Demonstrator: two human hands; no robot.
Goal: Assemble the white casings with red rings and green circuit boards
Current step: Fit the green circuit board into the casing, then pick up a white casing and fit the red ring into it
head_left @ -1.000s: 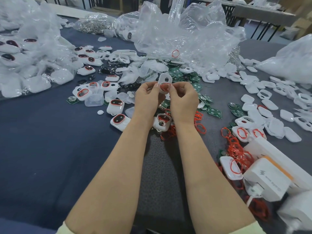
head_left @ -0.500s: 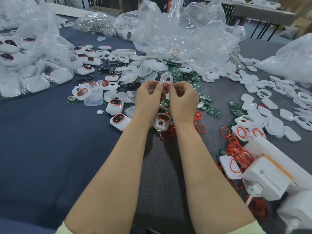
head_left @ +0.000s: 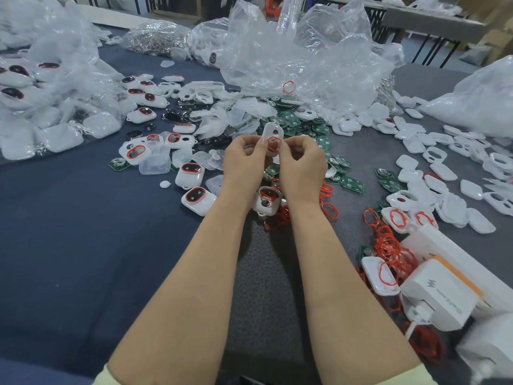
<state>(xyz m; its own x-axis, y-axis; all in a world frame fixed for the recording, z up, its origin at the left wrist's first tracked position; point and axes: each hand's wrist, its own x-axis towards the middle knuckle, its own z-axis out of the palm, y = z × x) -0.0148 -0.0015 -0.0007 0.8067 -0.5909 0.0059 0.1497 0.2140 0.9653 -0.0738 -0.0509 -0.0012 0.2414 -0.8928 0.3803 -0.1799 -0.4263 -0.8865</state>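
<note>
The white casing is held up above the middle of the bench, tilted towards twelve o'clock. It is a rounded shell with an oval opening near its top, and a red ring sits on its lower part. The left hand and right hand both pinch its lower edge, fingertips meeting at the ring.

Below the wrists a grey mat lies on the bench's dark blue cloth. Green circuit boards lie at three o'clock, loose red rings at four, and casings fitted with red rings at nine. Crumpled clear plastic bags are heaped at twelve. Another table stands in the room at one o'clock.
</note>
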